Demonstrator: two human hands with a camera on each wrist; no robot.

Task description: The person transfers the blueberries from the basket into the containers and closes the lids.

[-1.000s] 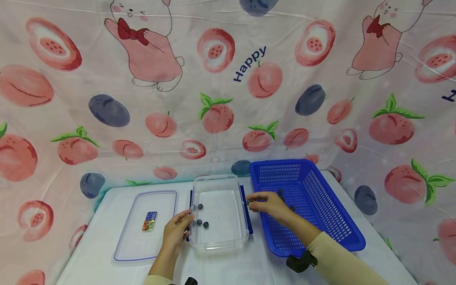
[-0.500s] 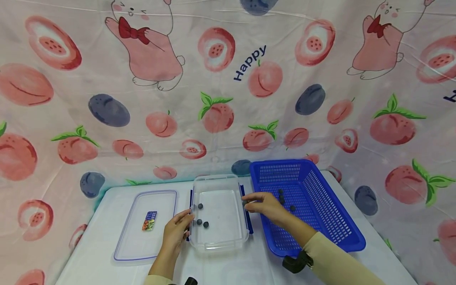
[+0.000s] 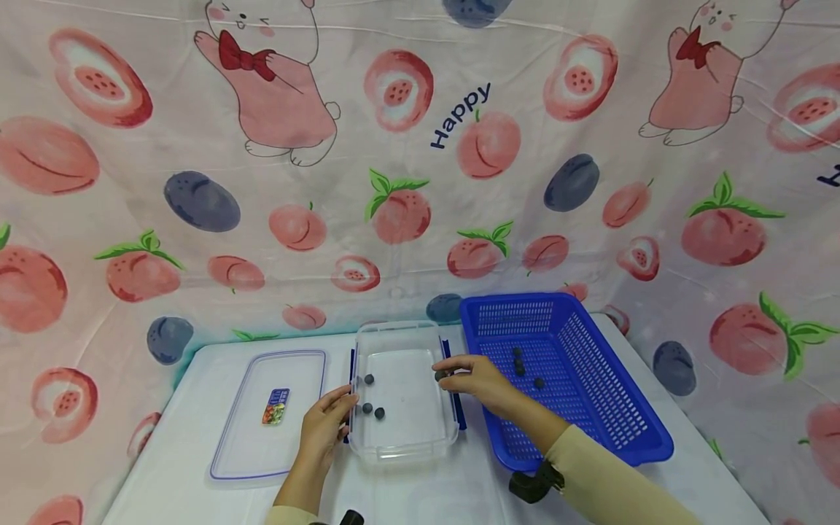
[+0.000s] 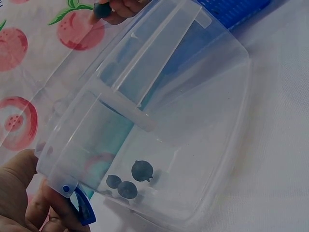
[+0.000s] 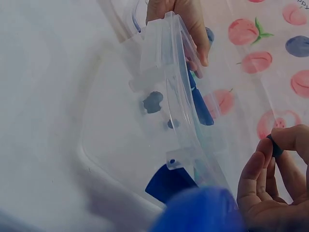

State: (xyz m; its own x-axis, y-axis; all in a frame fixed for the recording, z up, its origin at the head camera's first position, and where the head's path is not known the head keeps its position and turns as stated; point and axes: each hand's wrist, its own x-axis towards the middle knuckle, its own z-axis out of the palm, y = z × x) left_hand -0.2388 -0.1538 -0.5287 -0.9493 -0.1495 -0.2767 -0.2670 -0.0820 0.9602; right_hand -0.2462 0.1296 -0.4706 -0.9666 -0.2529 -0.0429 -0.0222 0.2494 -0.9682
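Leftward-moved right hand [image 3: 474,378] pinches berry [image 3: 439,375] over lengthwise container [image 3: 403,437]; left hand [image 3: 326,426] seemingly grips it.

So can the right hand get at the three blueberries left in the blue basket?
Probably yes: the right hand is beside the blue basket, whose top is open, but it already pinches a blueberry.

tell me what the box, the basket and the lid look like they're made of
Box: clear, glossy plastic by the look; the three berries and the table show through its walls, and it has blue clips.
Basket: blue plastic, apparently rigid, its walls and floor moulded as a grid of small holes.
Lid: thin clear plastic with a blue-tinted rim, lying flat, with a small printed label.
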